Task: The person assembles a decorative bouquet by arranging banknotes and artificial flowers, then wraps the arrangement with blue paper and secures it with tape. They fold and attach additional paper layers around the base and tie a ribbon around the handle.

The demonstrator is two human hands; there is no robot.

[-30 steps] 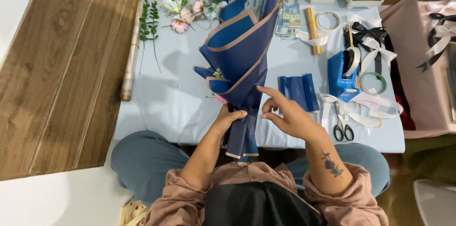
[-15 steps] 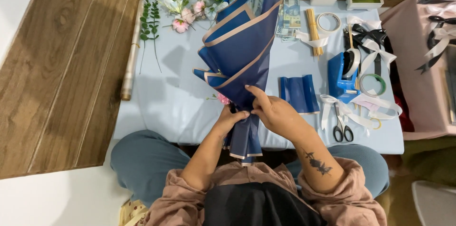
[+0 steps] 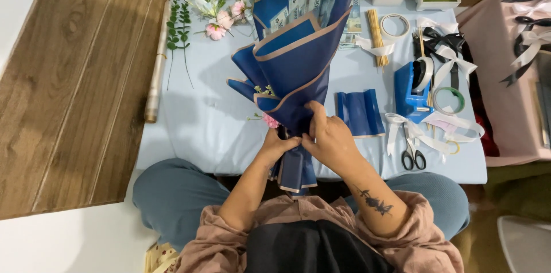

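over a pale blue table (image 3: pixel 201 129) beside wood flooring (image 3: pixel 69 89), left hand (image 3: pixel 276 145) and right hand (image 3: pixel 328 141) clamp the navy bouquet (image 3: pixel 298 72).

Pale blue table (image 3: pixel 195 129), scissors (image 3: pixel 412 155), tape dispenser (image 3: pixel 410 86), flowers (image 3: pixel 215 12)

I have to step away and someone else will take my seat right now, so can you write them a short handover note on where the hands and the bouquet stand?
Left hand: grip closed around the neck of the navy wrapped bouquet, holding it upright over the table edge.
Right hand: grip pinching the wrapping paper at the same neck, from the right.
Things: folded navy paper sheet beside the bouquet; blue tape dispenser, scissors and white ribbon to the right; loose flowers at the back left.
Done: several paper layers are wrapped and gathered.
Left: no tie or ribbon shows at the neck yet; it likely needs securing.
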